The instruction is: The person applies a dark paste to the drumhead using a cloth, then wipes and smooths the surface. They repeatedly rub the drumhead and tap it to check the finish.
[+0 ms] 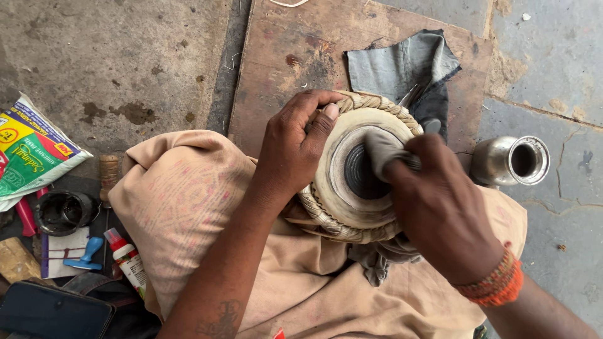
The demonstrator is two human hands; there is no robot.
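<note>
Two hands work a drum [355, 179]: left hand [292, 150] grips its braided rim; right hand [440, 210] pinches a cloth [380, 150] on its centre.

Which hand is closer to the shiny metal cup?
The right hand. It rubs the drum with a grey cloth, just beside the metal cup. The left hand grips the drum's far side.

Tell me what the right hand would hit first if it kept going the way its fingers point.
The right hand points up-left across the drum head; past the grey cloth it presses there, it would likely meet the left hand on the rim.
</note>
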